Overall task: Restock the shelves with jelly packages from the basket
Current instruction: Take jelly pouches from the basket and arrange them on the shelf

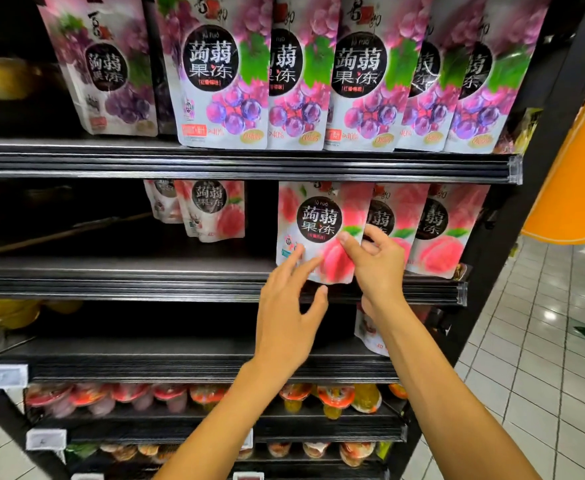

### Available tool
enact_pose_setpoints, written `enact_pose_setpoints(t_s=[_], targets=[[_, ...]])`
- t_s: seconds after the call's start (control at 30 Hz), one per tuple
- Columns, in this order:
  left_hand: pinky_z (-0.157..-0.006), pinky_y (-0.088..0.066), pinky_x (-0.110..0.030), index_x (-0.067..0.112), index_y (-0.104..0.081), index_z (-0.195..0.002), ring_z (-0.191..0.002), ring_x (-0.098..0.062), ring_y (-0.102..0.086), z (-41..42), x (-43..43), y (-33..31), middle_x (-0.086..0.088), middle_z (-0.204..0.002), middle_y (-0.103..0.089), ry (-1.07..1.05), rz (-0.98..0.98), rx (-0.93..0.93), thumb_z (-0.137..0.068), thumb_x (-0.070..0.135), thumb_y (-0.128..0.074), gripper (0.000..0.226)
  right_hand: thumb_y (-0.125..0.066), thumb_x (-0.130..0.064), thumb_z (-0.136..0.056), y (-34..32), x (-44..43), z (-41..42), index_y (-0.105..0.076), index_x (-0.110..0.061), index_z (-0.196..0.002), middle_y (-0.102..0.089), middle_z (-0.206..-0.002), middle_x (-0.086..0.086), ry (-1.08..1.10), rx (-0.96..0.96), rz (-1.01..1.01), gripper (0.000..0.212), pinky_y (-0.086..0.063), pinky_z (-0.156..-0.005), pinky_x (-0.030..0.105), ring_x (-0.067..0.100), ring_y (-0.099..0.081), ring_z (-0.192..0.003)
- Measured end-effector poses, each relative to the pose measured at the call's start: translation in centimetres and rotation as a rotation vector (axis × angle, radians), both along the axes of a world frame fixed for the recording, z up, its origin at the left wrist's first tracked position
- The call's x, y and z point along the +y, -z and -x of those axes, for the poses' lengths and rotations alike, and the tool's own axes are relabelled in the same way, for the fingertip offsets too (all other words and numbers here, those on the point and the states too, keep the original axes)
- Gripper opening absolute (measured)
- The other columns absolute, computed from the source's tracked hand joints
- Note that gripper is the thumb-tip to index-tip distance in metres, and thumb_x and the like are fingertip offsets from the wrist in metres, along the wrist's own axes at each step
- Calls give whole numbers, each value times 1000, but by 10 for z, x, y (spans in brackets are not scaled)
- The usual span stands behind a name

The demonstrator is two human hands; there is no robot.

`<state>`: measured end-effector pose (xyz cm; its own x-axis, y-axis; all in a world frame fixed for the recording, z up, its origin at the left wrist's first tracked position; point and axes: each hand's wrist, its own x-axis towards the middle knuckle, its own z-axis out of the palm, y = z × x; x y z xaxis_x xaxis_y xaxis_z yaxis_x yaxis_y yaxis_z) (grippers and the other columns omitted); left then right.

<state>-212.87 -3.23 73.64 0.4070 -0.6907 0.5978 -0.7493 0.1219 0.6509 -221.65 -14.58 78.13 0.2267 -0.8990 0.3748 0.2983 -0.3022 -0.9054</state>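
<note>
A pink peach jelly package (313,216) stands upright at the front of the second black shelf (117,271). My right hand (374,261) pinches its right edge, thumb on the front and fingers behind. My left hand (289,306) is spread open just below it, with fingertips touching the package's lower front. Two more peach packages (443,233) stand to its right, and others (214,209) sit further back on the left. The basket is not in view.
Purple grape jelly packages (214,74) fill the top shelf. A third shelf (180,358) holds one package (367,330) behind my right arm. Jelly cups (332,398) line the lower shelves. White tiled floor (533,358) lies to the right, beside an orange sign (582,168).
</note>
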Motion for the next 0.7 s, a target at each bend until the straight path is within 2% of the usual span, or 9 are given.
enact_pose_setpoints(t_s=[0.13,0.2,0.27,0.37,0.43,0.47,0.5,0.6,0.7], targets=[[-122,-9,-32,39,-39,-144,-143,6,-16,1,-7,8,17,-158,-23,-33,-60,-56,-97,33,-52,49,-69,-14,-89,3,-3,-5,-69,-23,-97,-76,-84,-3,-4,71,94,12,-54,-73,16,9,-72,-83],[-124,-3,-36,36,-37,-146,-145,3,-16,0,-8,10,15,-158,-24,-60,-74,-106,-98,30,-51,51,-68,-16,-91,4,-3,-2,-68,-26,-96,-75,-85,-4,-12,132,151,11,-52,-74,15,7,-70,-84],[-124,0,-37,34,-36,-148,-148,-2,-13,-1,-9,11,14,-159,-23,-81,-91,-153,-97,28,-52,54,-66,-17,-91,4,-4,5,-68,-26,-90,-72,-78,-4,-1,194,230,9,-50,-73,14,4,-67,-78],[-123,3,-38,34,-32,-150,-149,-4,-6,-2,-9,14,15,-160,-18,-93,-108,-193,-96,26,-52,58,-68,-14,-89,8,-4,14,-66,-32,-80,-60,-62,-19,62,280,314,20,-44,-62,8,-4,-58,-62],[-123,3,-38,34,-31,-150,-149,-6,-5,-2,-9,16,15,-160,-19,-110,-108,-208,-95,24,-53,60,-73,-14,-85,13,-2,19,-72,-24,-96,-64,-76,-23,157,372,332,15,-47,-68,6,-9,-63,-73],[-123,3,-39,34,-32,-150,-149,-7,-5,-2,-9,17,14,-160,-20,-118,-106,-212,-94,23,-54,60,-75,-15,-84,15,-1,21,-72,-19,-103,-66,-81,-21,209,429,339,20,-49,-72,6,-9,-64,-77],[-123,3,-39,34,-32,-149,-149,-6,-5,-3,-9,17,14,-159,-22,-123,-103,-213,-94,23,-54,60,-76,-17,-83,18,1,23,-72,-19,-106,-67,-82,-19,239,471,336,23,-52,-74,10,-7,-64,-78],[-123,2,-41,33,-33,-149,-147,-4,-3,-3,-9,18,14,-159,-22,-129,-102,-220,-94,22,-54,61,-75,-26,-84,20,5,25,-70,-28,-107,-72,-84,-15,331,601,318,24,-57,-76,36,4,-67,-77],[-123,2,-43,33,-32,-150,-147,-5,-2,-3,-10,18,13,-159,-21,-134,-111,-238,-94,22,-54,61,-73,-31,-85,19,6,24,-69,-33,-107,-72,-84,-17,385,641,318,23,-56,-76,41,8,-68,-79]])
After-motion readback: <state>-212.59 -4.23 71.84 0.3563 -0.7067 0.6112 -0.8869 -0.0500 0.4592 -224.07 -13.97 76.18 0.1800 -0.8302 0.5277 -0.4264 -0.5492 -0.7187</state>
